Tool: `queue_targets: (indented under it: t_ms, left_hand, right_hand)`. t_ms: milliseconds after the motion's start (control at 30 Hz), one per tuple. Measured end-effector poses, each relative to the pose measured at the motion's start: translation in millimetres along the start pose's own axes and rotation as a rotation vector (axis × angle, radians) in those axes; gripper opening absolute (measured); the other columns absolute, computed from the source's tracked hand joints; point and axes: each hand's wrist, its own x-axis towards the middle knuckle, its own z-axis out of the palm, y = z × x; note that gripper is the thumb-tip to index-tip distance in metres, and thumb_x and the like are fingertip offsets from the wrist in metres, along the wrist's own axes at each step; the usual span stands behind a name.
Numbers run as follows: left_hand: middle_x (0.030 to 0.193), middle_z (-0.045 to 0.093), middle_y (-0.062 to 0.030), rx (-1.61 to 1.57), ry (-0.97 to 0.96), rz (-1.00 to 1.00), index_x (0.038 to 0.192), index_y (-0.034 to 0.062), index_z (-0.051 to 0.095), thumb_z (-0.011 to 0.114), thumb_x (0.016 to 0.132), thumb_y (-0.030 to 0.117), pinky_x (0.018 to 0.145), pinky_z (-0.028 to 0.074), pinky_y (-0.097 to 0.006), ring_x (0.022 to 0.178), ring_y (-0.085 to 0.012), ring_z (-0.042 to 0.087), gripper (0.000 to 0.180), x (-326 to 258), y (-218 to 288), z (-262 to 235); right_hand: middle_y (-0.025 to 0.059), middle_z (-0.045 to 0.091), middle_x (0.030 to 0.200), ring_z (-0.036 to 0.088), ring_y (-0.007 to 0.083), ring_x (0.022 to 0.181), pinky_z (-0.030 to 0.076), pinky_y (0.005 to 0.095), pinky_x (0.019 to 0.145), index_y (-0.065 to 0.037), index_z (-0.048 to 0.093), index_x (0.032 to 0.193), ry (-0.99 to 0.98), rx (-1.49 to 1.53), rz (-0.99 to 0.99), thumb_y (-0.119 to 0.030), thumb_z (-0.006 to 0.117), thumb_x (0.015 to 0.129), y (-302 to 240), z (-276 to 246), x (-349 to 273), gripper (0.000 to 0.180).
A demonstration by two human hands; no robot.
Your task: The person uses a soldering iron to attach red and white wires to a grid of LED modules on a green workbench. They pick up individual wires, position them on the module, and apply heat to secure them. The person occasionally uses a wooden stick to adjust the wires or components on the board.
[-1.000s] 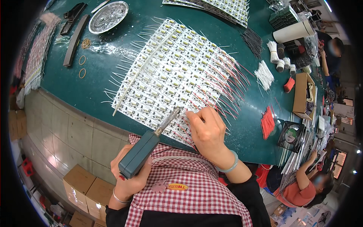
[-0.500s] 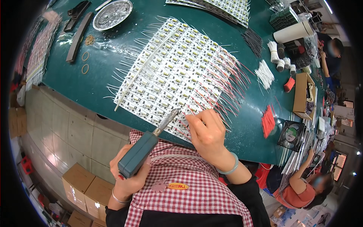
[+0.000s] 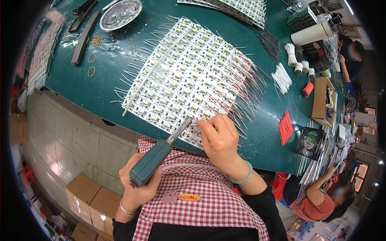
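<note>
A soldering iron [image 3: 150, 164] with a dark teal handle is gripped in my left hand [image 3: 138, 189]. Its metal tip points up and right, at the near part of a white circuit board panel [image 3: 149, 105] covered in rows of small yellowish parts. Just right of the tip, my right hand [image 3: 220, 139] is closed in a pinch low over the panel, on what looks like a thin red wire; the fingers hide most of it. Red wires [image 3: 241, 90] stick out along the panel's right side, white ones along its left. A pale thin rod [image 3: 155, 69] lies across the panel.
A metal dish [image 3: 120, 15] of solder scraps stands at the far left, near rubber bands [image 3: 91, 71] and a dark bar [image 3: 85, 38]. Rightward lie loose red wires [image 3: 286, 128], white wires [image 3: 281, 79], black wires [image 3: 268, 44] and a fan [image 3: 309, 142]. Two people sit at the right.
My left hand and the iron's handle have shifted slightly right, with the tip staying close to the same spot. My right hand has risen a little, still pinched.
</note>
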Motion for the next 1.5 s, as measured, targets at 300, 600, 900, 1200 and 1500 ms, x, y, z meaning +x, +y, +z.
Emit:
queue_targets:
  t_ms: [300, 600, 900, 1200, 1500]
  left_hand:
    - [0.082, 0.065, -0.0129, 0.012, 0.008, -0.014, 0.087, -0.0053, 0.067, 0.074, 0.072, -0.004, 0.063, 0.050, -0.030, 0.068, -0.0212, 0.063, 0.016, 2, 4, 0]
    - [0.085, 0.067, -0.0142, -0.008, -0.041, -0.051, 0.090, -0.0062, 0.069, 0.074, 0.072, -0.003, 0.065, 0.052, -0.032, 0.072, -0.0245, 0.065, 0.019, -6, -2, -9]
    - [0.088, 0.068, -0.0155, -0.009, -0.006, -0.064, 0.091, -0.0062, 0.069, 0.074, 0.072, -0.004, 0.068, 0.053, -0.032, 0.075, -0.0245, 0.066, 0.020, -6, 1, -4]
    - [0.087, 0.067, -0.0141, 0.006, -0.009, -0.021, 0.091, -0.0040, 0.068, 0.074, 0.073, -0.004, 0.067, 0.052, -0.032, 0.073, -0.0236, 0.065, 0.018, -3, -1, 1]
    - [0.087, 0.066, -0.0137, 0.027, -0.032, -0.058, 0.090, -0.0042, 0.069, 0.073, 0.074, -0.002, 0.063, 0.051, -0.030, 0.071, -0.0213, 0.064, 0.017, -7, -3, -5]
  right_hand:
    - [0.0054, 0.048, 0.076, 0.052, 0.0227, 0.071, 0.041, 0.0348, 0.061, -0.003, 0.067, 0.093, 0.001, -0.040, -0.018, 0.001, 0.068, 0.072, -1, 3, 0, 0.021]
    - [0.0058, 0.049, 0.077, 0.052, 0.0230, 0.072, 0.041, 0.0347, 0.061, -0.003, 0.066, 0.094, -0.002, -0.045, -0.022, 0.001, 0.067, 0.072, -1, 2, 0, 0.022]
    - [0.0063, 0.050, 0.079, 0.053, 0.0234, 0.073, 0.044, 0.0346, 0.062, -0.003, 0.066, 0.094, -0.017, -0.045, -0.007, 0.002, 0.068, 0.072, -2, 1, -1, 0.023]
    - [0.0075, 0.049, 0.079, 0.053, 0.0242, 0.074, 0.045, 0.0346, 0.060, 0.000, 0.066, 0.094, -0.017, -0.049, -0.017, 0.004, 0.067, 0.070, -3, 2, -1, 0.024]
    - [0.0078, 0.049, 0.079, 0.054, 0.0244, 0.075, 0.046, 0.0346, 0.061, 0.000, 0.066, 0.094, -0.020, -0.053, -0.027, 0.004, 0.066, 0.068, -4, 1, 0, 0.026]
